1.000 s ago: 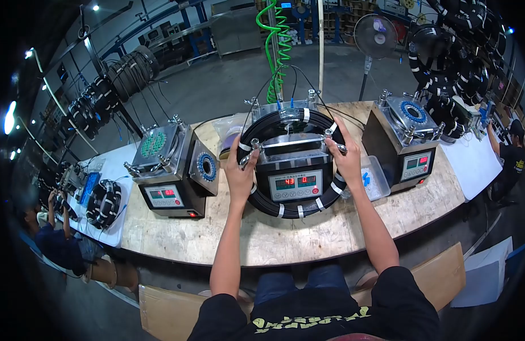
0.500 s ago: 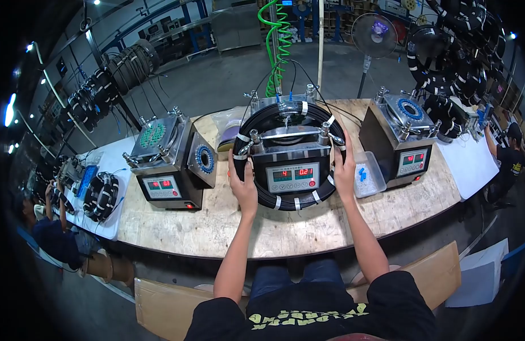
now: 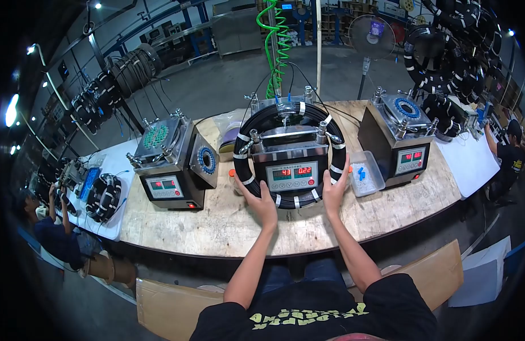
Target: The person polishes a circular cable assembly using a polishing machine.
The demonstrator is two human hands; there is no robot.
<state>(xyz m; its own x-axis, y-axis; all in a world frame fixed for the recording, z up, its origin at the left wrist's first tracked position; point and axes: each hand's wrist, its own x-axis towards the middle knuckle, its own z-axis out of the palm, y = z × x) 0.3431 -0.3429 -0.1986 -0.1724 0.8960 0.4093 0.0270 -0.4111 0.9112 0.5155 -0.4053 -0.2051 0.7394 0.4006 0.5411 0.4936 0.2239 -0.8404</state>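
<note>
A coil of black cable (image 3: 244, 165), bound with white tape bands, leans upright against the front of the middle polishing machine (image 3: 296, 153). That machine's lit display shows through the ring. My left hand (image 3: 261, 206) grips the coil's lower left, its thumb up on the near side. At the lower right, my right hand (image 3: 334, 192) holds the ring the same way. The far fingers of both hands are partly hidden. Thin cable ends with blue connectors (image 3: 289, 98) rise from the coil's top by the machine.
Similar machines stand left (image 3: 171, 165) and right (image 3: 399, 136), with round connector holders. A clear plastic box (image 3: 366, 176) of small blue parts lies right of the coil on the wooden table (image 3: 205, 233). A person (image 3: 49, 230) works far left, another (image 3: 508, 159) far right.
Both hands have slid down the coil from its sides to its lower part. The coil stays in nearly the same place. Orange-capped items now show beside the coil.
</note>
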